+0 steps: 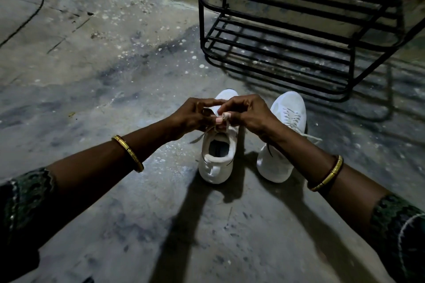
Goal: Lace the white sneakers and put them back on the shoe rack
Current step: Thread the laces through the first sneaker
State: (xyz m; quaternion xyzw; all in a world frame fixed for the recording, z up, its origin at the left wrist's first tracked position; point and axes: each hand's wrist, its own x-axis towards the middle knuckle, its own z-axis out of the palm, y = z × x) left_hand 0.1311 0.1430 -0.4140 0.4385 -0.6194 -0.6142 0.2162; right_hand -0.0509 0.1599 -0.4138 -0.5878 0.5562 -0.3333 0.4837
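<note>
White lace (222, 119) pinched between both hands' grip

sneakers (241, 145) side by side, rack (299, 30) behind

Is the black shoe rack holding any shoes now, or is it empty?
Empty, as far as visible: the shoe rack shows bare bars on both shelves in view. Both white sneakers stand on the floor.

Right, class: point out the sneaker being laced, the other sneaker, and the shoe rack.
Sneaker being laced (217, 165): head view, heel collar.
Other sneaker (288, 104): head view, toe box.
Shoe rack (276, 57): head view, bottom-shelf bar.
</note>
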